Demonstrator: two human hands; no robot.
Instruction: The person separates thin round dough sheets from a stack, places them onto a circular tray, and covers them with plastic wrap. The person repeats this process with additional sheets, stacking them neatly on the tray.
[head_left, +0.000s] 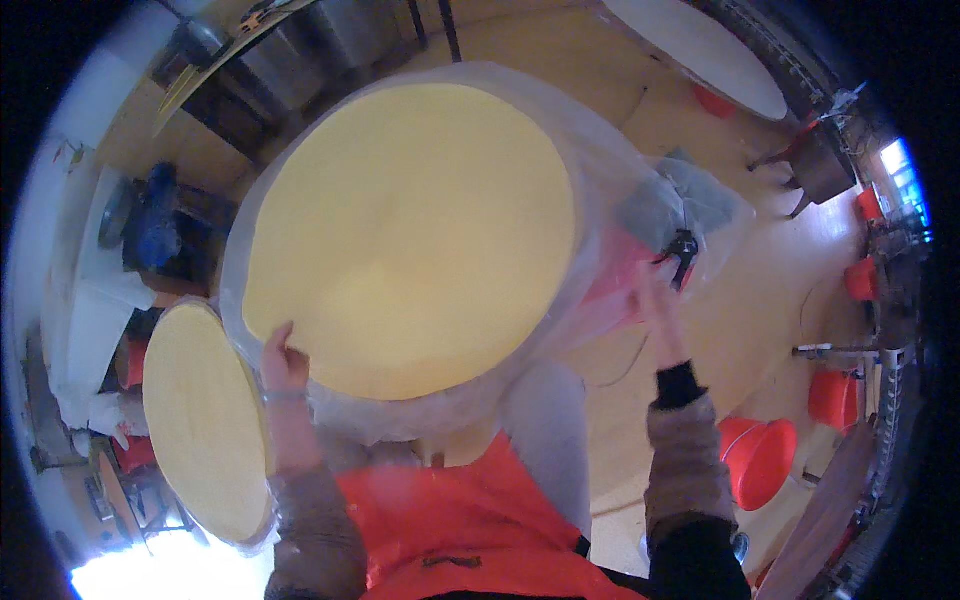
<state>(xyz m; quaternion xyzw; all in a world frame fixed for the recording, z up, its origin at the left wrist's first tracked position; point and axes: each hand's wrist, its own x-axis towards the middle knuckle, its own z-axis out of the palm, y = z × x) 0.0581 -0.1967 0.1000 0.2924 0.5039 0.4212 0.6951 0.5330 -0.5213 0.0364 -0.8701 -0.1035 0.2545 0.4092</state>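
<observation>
A large, round, pale yellow sheet (412, 240) lies flat before me on clear plastic film (480, 73), whose edge spreads past it on every side. My left hand (285, 366) is at the sheet's near left edge, fingers curled; whether they pinch the edge or only rest on it is unclear. My right hand (658, 300) is to the right of the sheet, blurred by motion. Just beyond its fingers is a black tool with a trigger-like lever (681, 253). Beneath it, I see red material (611, 274) and greenish-grey material (697, 196) through the plastic.
A second yellow round (202, 420) stands close on the left. A person's gloved hand (120, 427) shows past it. Red buckets (759, 461) are at lower right, a dark stool (817, 166) at upper right, large metal vessels (322, 52) at upper left. A cable (626, 371) crosses the floor.
</observation>
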